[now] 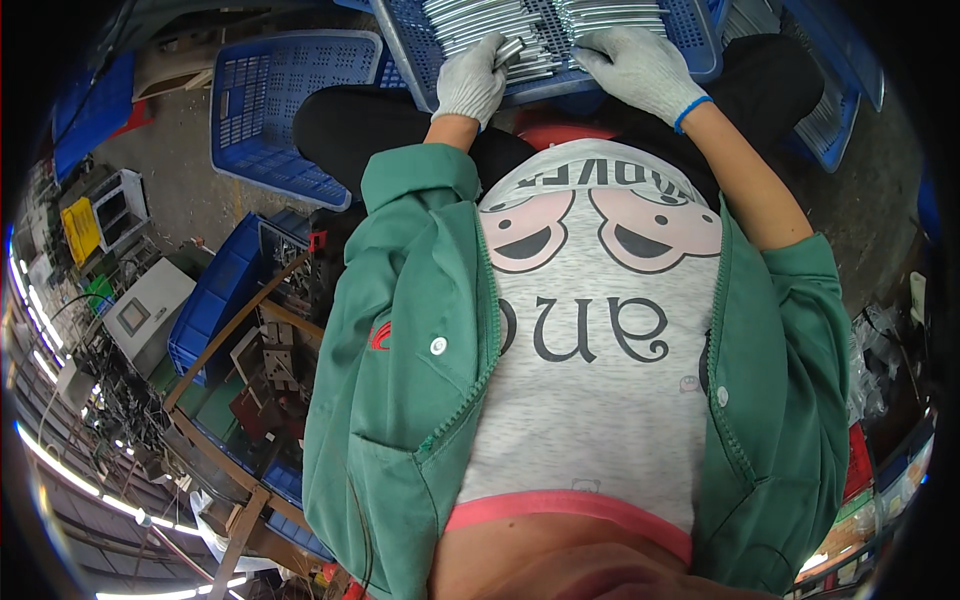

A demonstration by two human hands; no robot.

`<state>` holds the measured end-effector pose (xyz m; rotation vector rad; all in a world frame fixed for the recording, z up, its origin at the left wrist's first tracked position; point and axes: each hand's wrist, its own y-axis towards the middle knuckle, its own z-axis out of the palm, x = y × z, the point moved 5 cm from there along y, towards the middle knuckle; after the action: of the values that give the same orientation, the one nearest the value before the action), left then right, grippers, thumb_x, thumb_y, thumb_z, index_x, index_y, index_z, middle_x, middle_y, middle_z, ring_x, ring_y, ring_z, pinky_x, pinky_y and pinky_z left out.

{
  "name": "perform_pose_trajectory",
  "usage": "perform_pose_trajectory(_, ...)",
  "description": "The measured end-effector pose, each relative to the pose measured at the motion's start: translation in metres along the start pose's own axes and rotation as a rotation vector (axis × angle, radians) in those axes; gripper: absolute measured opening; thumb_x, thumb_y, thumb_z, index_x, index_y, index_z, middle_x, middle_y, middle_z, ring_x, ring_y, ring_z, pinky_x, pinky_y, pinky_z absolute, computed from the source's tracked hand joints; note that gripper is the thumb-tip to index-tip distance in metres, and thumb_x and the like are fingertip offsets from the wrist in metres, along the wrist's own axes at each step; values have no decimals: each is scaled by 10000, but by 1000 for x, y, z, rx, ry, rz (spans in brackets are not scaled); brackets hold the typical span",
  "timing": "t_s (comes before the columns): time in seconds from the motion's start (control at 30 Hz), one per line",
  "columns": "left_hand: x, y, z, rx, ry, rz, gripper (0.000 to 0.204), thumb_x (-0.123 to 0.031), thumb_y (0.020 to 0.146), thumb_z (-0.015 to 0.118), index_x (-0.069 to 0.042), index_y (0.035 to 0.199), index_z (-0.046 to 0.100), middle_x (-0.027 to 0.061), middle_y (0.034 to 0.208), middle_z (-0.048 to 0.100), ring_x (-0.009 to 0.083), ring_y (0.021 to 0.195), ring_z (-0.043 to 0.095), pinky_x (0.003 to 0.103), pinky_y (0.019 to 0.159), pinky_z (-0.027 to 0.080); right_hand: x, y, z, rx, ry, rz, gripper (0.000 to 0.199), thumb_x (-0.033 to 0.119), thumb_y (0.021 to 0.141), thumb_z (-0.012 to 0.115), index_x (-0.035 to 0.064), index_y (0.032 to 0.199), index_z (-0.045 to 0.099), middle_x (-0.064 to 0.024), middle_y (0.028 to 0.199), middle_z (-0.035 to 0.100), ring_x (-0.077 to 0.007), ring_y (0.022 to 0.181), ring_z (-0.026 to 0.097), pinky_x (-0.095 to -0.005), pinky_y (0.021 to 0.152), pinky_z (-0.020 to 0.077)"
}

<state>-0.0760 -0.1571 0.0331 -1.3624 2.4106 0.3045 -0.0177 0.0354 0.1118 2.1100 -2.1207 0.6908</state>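
- Head view, at 12 o'clock: a blue perforated tray (700,55) rests on the person's lap and carries rows of thin metal rods (480,20).
- The left hand (470,82), in a grey glove, is curled and pinches a small bundle of rods (512,50) at the near edge of the tray.
- The right hand (640,65), also gloved, lies spread and flat on the rods at 1 o'clock.
- An empty blue crate (280,100) stands on the floor at 10 o'clock.
- Risk, in my judgement: the tray only balances on the knees, so a tilt could make the rods roll off; a loose pinch could drop some.
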Motion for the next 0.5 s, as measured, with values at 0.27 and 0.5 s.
perform_pose_trajectory(0.27, 3, 0, 7, 183, -178, 32, 211, -116, 935, 596, -129, 1142, 635, 57, 958, 741, 260, 813, 701, 359, 734, 535, -2, -11, -2, -27, -36, 19, 339, 354, 941, 556, 107, 1060, 754, -102, 886, 752, -319, 721, 692, -399, 664, 541)
perform_pose_trajectory(0.5, -5, -12, -14, 97, -492, 107, 158, -135, 936, 592, -103, 1088, 616, 64, 913, 749, 255, 721, 693, 344, 650, 526, 6, -14, -6, -67, -6, -55, 321, 348, 935, 568, 118, 1052, 760, -93, 855, 749, -304, 714, 693, -390, 649, 537)
